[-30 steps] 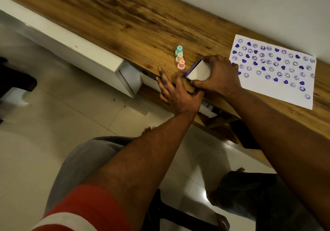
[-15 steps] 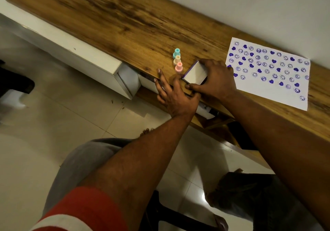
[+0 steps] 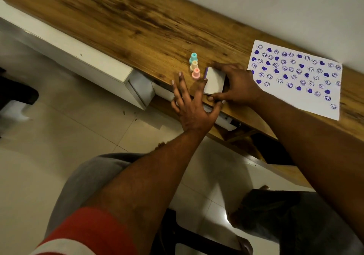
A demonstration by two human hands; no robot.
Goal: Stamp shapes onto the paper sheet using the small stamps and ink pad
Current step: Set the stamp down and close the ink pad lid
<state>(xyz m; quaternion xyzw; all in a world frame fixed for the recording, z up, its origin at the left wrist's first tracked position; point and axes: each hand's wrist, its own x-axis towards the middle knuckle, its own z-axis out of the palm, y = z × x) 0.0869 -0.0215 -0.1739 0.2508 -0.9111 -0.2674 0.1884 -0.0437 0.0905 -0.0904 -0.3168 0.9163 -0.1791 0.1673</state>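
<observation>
the ink pad (image 3: 214,80) lies tilted, lid half raised, long axis toward the stamps (image 3: 194,65); right hand (image 3: 239,84) clamps it (left hand (image 3: 192,107) flat, fingers spread beside it).

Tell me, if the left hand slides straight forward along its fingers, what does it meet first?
Probably the pink stamp, nearest of three small stamps just ahead of the left hand. The outer fingers would likely pass left of it.
</observation>
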